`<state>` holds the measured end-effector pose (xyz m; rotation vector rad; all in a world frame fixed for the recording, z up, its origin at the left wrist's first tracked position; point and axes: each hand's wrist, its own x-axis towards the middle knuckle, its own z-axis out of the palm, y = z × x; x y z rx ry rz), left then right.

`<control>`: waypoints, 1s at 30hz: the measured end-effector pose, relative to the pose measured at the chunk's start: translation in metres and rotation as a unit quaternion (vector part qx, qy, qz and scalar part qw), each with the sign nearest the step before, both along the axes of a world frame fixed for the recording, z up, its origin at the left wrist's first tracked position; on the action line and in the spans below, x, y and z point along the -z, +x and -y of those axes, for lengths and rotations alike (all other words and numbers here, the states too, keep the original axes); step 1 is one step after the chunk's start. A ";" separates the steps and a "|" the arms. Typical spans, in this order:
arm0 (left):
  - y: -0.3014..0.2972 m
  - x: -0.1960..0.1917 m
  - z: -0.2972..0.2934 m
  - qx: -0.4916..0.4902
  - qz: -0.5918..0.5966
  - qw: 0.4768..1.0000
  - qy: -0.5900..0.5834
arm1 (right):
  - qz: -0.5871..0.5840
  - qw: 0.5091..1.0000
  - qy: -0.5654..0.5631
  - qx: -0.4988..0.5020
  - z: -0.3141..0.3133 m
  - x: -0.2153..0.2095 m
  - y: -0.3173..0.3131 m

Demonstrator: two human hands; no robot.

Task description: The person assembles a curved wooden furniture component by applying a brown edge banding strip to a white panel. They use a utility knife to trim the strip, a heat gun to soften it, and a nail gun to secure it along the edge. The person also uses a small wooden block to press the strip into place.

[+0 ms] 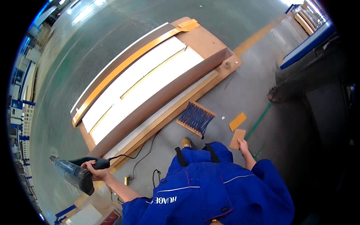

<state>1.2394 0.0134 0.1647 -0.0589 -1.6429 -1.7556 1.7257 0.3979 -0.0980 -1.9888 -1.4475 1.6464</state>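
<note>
1. On a green workshop floor, beside a long door panel point(150, 86) lying flat on a low base, I stand with both arms spread wide over my blue overalls point(210, 187).
2. My left hand point(95, 170) has its fingers wrapped around the grip of a blue-grey power drill point(75, 174), held out to the side, nose pointing away from the panel; its black cord point(144, 153) trails across the floor.
3. My right hand point(243, 144) pinches a small tan board offcut point(237, 138) by its lower corner; a second, more orange offcut point(237, 121) lies on the floor just beyond it.
4. A small wooden frame strung with dark blue straps point(195, 119) lies between my shoe and the panel's near edge.
5. I judge this a pick-up step, tool and block both in hand and neither yet at the panel. Any next move would call for bringing them to the brown rail point(168, 97).
6. The drill's bit is too small to make out, and my lower body hides the floor beneath.
</note>
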 end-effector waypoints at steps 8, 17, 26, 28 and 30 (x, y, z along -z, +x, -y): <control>0.035 -0.020 -0.086 -0.066 0.006 0.998 -0.009 | 0.004 1.000 -0.016 -0.019 -0.150 -0.010 -0.012; 0.101 -0.108 -0.202 -0.216 0.093 0.968 -0.086 | 0.016 0.979 -0.045 -0.198 -0.368 -0.036 -0.053; 0.172 -0.088 -0.236 -0.249 0.096 0.961 -0.071 | 0.059 0.975 -0.062 -0.206 -0.440 -0.031 0.010; 0.180 -0.084 -0.235 -0.255 0.101 0.958 -0.086 | 0.106 0.964 -0.054 -0.237 -0.433 -0.016 0.031; 0.180 -0.085 -0.240 -0.254 0.092 0.958 -0.092 | 0.092 0.969 -0.037 -0.227 -0.424 -0.017 0.045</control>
